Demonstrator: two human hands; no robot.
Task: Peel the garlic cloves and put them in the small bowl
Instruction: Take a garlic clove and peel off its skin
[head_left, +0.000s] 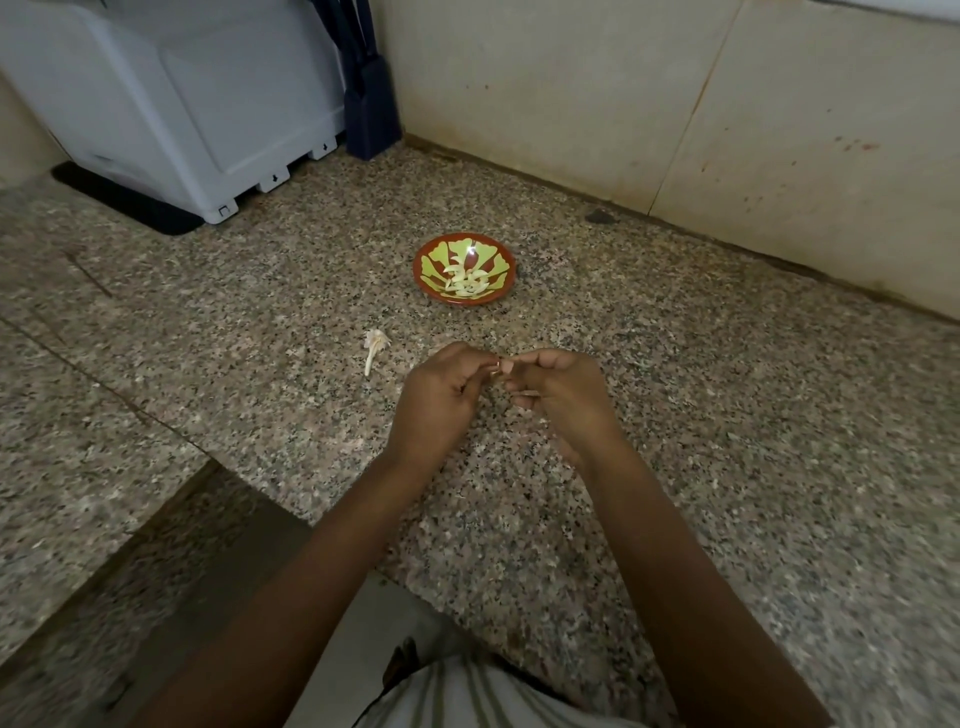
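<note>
**Item:** garlic clove (496, 369). Small and pale, held above the counter (260, 291) where the two hands meet, near the small bowl (467, 300) and on the person's side of it. It is mostly hidden, so how much skin remains cannot be told.

**Handling (judged):** light and firm, with dry, papery skin that tears easily. The bared flesh is probably slick, so steady the body with one hand and pick at an end with the other.

**Left hand** (436, 395): fingers curled, tips pinching the clove.

**Right hand** (561, 395): fingers curled, tips pinching the clove from the other side.

**Bowl contents:** a heap of peeled cloves (467, 280), so the task looks well along.

**Nearby:** bare garlic stalk (375, 348) on the counter, left of the hands.

**Beyond:** white appliance (208, 104) at the back left.
</note>
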